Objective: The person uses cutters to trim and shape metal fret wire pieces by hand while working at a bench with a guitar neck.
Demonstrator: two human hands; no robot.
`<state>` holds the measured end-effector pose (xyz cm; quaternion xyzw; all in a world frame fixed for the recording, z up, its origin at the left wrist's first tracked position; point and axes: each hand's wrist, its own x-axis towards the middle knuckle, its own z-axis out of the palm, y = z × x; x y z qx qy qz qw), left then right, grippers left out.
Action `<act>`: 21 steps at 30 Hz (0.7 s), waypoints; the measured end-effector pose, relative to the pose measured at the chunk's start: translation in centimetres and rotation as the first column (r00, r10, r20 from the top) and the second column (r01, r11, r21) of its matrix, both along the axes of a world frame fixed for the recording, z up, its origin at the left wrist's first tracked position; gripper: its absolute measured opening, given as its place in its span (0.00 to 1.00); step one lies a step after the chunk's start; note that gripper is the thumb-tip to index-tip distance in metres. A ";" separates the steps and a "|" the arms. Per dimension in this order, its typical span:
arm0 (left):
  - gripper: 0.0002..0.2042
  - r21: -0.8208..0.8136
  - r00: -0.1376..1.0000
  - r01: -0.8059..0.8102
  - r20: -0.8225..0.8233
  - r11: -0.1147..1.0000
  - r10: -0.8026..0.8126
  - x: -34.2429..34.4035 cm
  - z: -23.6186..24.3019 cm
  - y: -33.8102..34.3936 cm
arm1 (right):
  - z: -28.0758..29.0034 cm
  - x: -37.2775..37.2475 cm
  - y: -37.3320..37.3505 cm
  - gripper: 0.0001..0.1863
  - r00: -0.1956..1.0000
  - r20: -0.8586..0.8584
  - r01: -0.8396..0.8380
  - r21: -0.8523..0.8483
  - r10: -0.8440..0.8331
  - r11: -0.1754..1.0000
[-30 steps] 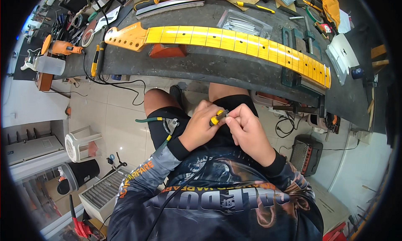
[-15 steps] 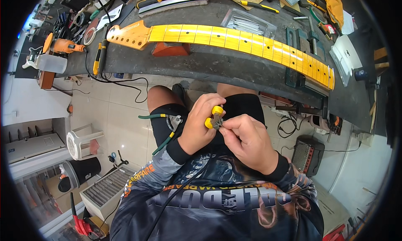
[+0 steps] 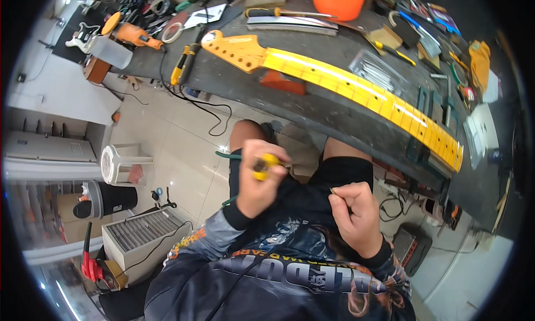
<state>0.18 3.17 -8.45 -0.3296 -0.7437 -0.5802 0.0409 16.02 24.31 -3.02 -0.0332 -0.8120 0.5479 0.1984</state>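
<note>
My left hand (image 3: 255, 188) is closed around a pair of yellow-handled pliers (image 3: 266, 163), held above my left thigh; motion blurs the jaws. My right hand (image 3: 356, 212), over my right thigh, pinches a small thin piece (image 3: 332, 190) between thumb and fingertips, too small to name. Behind my left hand, green-handled pliers (image 3: 227, 155) rest on my leg, largely covered. On the bench in front lies a guitar neck (image 3: 356, 92) with a glossy yellow fretboard, its headstock to the left and its other end to the right.
The dark workbench (image 3: 329, 123) crosses in front of my knees. A red-brown block (image 3: 283, 83) sits under the neck, near a clear tray of metal strips (image 3: 376, 70). An orange bucket (image 3: 339, 0) and a screwdriver (image 3: 264, 12) are farther back. Cables (image 3: 214, 113) hang at the left edge.
My hands have moved apart: the left, with the yellow pliers, slightly left, the right down and to the right with the small piece. The view has turned, and an orange bucket now shows.
</note>
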 end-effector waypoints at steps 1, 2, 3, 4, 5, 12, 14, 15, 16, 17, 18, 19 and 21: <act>0.20 0.185 0.997 -0.043 0.073 0.982 0.030 -1.9 0.5 -0.9 | -0.2 0.1 0.0 0.11 1.000 -0.009 -0.013 0.005 0.013 1.000; 0.16 0.263 0.977 -0.188 0.148 0.946 0.153 -3.7 1.4 -2.0 | -0.4 0.1 0.1 0.10 0.996 0.085 -0.031 -0.050 0.035 0.998; 0.13 0.241 0.921 -0.289 0.335 0.926 0.200 -6.6 3.3 -3.8 | -0.4 0.0 0.2 0.09 0.983 0.177 -0.037 -0.110 0.057 0.993; 0.14 0.065 0.875 -0.396 0.331 0.916 0.355 -10.4 4.7 -5.8 | -0.3 -0.4 0.2 0.09 0.983 0.171 -0.044 -0.101 0.061 0.994; 0.15 -0.102 0.829 -0.452 0.318 0.886 0.460 -13.8 7.1 -7.4 | 0.0 -0.8 0.2 0.08 0.969 0.227 -0.067 -0.140 0.098 0.988; 0.37 -0.540 0.689 -0.718 -0.644 0.440 0.334 -33.6 10.9 -10.8 | 0.2 -3.4 -0.4 0.06 0.931 0.316 -0.138 -0.164 0.185 0.977; 0.39 -0.569 0.642 -0.762 -0.729 0.311 0.238 -33.0 11.4 -8.3 | 0.3 -3.8 -0.4 0.07 0.935 0.306 -0.142 -0.148 0.182 0.979; 0.39 -0.759 0.796 -0.601 -0.539 0.249 0.276 -32.1 11.3 -7.6 | 0.3 -3.9 -0.5 0.07 0.940 0.296 -0.127 -0.157 0.169 0.979; 0.40 -0.900 0.889 -0.391 -0.316 0.192 0.331 -31.5 11.2 -7.6 | 0.2 -4.0 -0.7 0.06 0.944 0.288 -0.117 -0.168 0.162 0.979; 0.37 -0.874 0.876 -0.446 -0.383 0.193 0.292 -31.8 9.6 -8.5 | 0.2 -4.1 -0.8 0.06 0.944 0.288 -0.115 -0.170 0.161 0.979; 0.37 -0.875 0.877 -0.445 -0.382 0.191 0.291 -32.0 9.5 -8.8 | 0.2 -4.1 -0.8 0.06 0.941 0.296 -0.112 -0.177 0.161 0.978; 0.34 -0.856 0.881 -0.440 -0.352 0.272 0.315 -32.4 9.5 -9.0 | 0.2 -4.1 -0.9 0.06 0.939 0.304 -0.110 -0.183 0.163 0.977; 0.32 -0.830 0.882 -0.437 -0.320 0.347 0.345 -32.6 8.7 -10.5 | 0.5 -4.2 -0.9 0.06 0.938 0.303 -0.122 -0.159 0.166 0.980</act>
